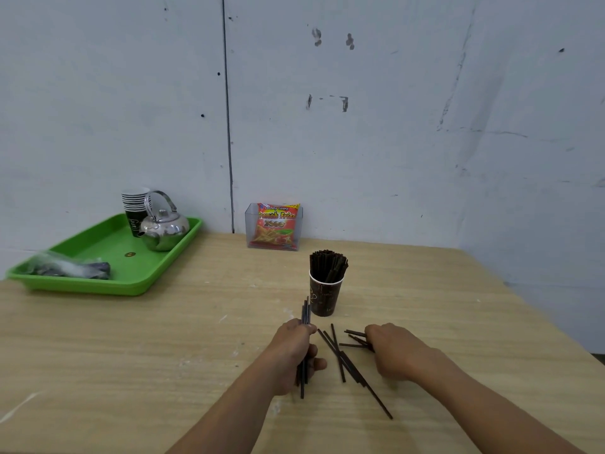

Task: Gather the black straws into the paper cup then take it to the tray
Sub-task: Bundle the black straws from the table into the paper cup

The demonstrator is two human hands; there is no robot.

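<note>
Green tray (108, 285) sits at the tabletop's far left corner. Toward the near edge, the left hand (294, 352) grips a bundle of black straws (306, 310); the straw-filled paper cup (324, 298) stands just beyond. The right hand (393, 348) pinches loose straws (346, 362). Light, stiff, probably slippery: take them bunched, mid-length.

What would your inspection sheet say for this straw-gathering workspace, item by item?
Surface: wooden table, pale scuffs.
Job's things: paper cup full of straws; loose straws in front; green tray far left.
Clutter: kettle, cup stack, plastic bag on tray; snack packet by wall.
Grips: left hand holds straw bundle; right hand grips a few loose straws.
Cables: nothing seen.
Surroundings: marked grey wall.
</note>
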